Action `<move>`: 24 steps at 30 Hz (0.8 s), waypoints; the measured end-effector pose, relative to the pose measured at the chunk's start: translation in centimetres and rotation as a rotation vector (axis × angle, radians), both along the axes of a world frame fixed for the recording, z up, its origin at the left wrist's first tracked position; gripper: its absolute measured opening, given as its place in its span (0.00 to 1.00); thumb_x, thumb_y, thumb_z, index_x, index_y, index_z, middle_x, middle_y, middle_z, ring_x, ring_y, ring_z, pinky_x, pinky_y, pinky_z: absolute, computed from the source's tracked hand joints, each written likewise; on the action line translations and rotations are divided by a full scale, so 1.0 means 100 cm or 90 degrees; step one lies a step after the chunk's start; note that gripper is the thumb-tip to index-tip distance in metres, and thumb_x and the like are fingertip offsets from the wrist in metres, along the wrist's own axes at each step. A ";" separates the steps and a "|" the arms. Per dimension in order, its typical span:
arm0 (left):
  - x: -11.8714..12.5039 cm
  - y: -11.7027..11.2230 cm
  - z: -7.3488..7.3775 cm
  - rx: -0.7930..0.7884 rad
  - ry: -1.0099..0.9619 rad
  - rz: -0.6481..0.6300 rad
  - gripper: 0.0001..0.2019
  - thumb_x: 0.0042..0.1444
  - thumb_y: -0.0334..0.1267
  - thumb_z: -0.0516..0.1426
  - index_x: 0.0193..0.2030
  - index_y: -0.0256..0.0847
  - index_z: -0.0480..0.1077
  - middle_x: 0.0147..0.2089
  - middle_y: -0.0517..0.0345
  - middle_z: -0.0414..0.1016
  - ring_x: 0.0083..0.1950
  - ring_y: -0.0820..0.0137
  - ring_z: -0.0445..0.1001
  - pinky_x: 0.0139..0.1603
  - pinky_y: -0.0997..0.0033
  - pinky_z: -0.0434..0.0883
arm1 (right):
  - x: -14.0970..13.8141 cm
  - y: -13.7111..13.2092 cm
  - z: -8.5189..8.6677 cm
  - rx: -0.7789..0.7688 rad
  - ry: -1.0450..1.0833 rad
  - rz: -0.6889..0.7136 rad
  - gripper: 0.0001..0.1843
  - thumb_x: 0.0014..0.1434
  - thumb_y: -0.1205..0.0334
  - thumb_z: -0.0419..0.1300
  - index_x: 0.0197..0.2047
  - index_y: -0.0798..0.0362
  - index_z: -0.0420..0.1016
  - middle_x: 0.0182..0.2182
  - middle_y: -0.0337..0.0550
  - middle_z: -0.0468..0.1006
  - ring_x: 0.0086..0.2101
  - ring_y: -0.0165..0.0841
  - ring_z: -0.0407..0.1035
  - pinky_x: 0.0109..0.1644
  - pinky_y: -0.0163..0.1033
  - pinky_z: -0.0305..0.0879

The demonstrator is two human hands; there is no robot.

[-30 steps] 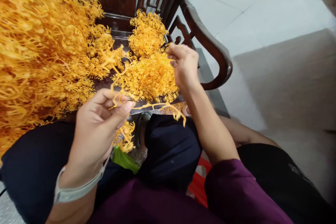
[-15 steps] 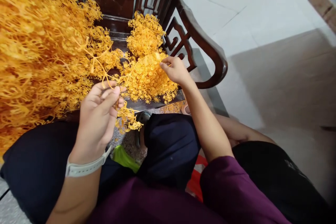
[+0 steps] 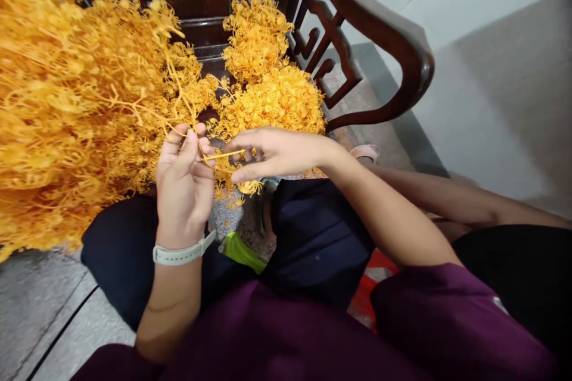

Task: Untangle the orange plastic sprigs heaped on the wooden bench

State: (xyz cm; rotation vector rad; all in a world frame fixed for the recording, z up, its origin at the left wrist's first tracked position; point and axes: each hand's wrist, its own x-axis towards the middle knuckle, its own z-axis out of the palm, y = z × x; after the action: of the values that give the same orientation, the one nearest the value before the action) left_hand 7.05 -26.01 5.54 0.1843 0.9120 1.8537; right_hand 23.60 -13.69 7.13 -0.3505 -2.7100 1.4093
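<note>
While your left hand (image 3: 185,190) pinches a yellow stem (image 3: 223,155), your right hand (image 3: 286,149) keeps a spread grip at its tip.
You have the stem near the front edge of the wooden seat (image 3: 213,65); right-hand contact is unclear. A small flower pile (image 3: 277,101) lies by the seat's armrest (image 3: 388,18), a larger heap (image 3: 89,101) to its left.

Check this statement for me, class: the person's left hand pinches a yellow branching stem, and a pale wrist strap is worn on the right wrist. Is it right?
Not quite: the head view shows the pale wrist strap on the left wrist. The left hand does pinch a yellow branching stem.
</note>
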 end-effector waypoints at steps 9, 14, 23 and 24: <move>-0.004 -0.005 -0.001 -0.013 0.235 -0.033 0.09 0.74 0.49 0.60 0.52 0.50 0.79 0.62 0.55 0.83 0.65 0.67 0.80 0.67 0.66 0.78 | -0.016 0.001 -0.012 -0.187 0.229 0.010 0.16 0.74 0.55 0.64 0.37 0.57 0.77 0.31 0.36 0.72 0.34 0.26 0.64 0.42 0.34 0.62; 0.002 -0.009 -0.001 -0.029 0.506 -0.117 0.19 0.69 0.57 0.63 0.52 0.44 0.82 0.54 0.51 0.85 0.56 0.64 0.83 0.57 0.67 0.77 | -0.005 0.013 -0.003 -0.304 0.303 -0.110 0.21 0.70 0.44 0.67 0.40 0.56 0.77 0.35 0.39 0.77 0.33 0.25 0.66 0.39 0.33 0.63; 0.003 -0.014 -0.010 -0.085 0.606 -0.262 0.27 0.61 0.47 0.72 0.65 0.45 0.76 0.50 0.51 0.84 0.47 0.61 0.82 0.49 0.64 0.77 | -0.001 0.015 0.003 -0.393 0.292 -0.377 0.28 0.68 0.34 0.64 0.37 0.53 0.73 0.33 0.40 0.76 0.29 0.26 0.64 0.31 0.32 0.64; 0.001 -0.014 -0.012 -0.095 0.648 -0.248 0.27 0.61 0.47 0.72 0.65 0.45 0.76 0.49 0.51 0.84 0.47 0.61 0.82 0.50 0.63 0.77 | 0.000 0.017 0.004 -0.399 0.287 -0.395 0.28 0.69 0.34 0.64 0.37 0.53 0.73 0.33 0.40 0.76 0.27 0.25 0.62 0.29 0.32 0.62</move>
State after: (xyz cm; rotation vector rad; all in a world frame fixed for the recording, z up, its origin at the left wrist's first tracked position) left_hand 7.13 -27.40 4.34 1.1935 1.5412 1.2604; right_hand 23.57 -12.00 7.49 -0.7177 -1.5653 1.7931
